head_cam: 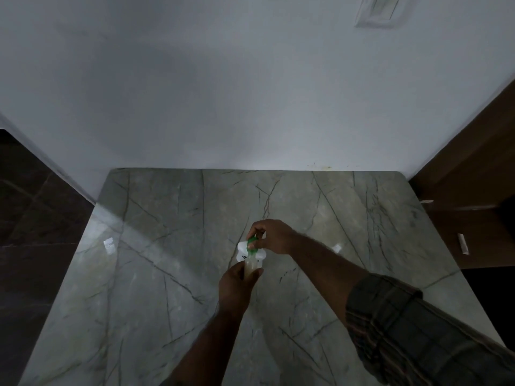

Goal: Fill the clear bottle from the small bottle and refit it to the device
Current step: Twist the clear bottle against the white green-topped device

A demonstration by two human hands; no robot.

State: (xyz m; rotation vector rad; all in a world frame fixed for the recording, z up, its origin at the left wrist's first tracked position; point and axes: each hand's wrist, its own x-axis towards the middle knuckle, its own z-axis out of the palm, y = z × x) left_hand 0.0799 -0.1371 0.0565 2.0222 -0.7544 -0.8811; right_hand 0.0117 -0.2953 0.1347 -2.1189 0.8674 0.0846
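Over the middle of the marble table point(167, 274), both hands meet around a small white device point(242, 252) with a green part point(252, 241) on top. My left hand point(237, 288) is wrapped around a clear bottle point(250, 267) of pale yellowish liquid, whose upper end touches the underside of the device. My right hand point(271, 236) grips the device from the far right, fingers curled over the green part. The small bottle is nowhere in view. The lower part of the clear bottle is hidden in my left palm.
A white wall point(250, 93) rises right behind the table's far edge. A brown wooden cabinet or door point(473, 176) stands at the right. Dark floor point(33, 218) lies to the left. Light glints show on the glossy tabletop.
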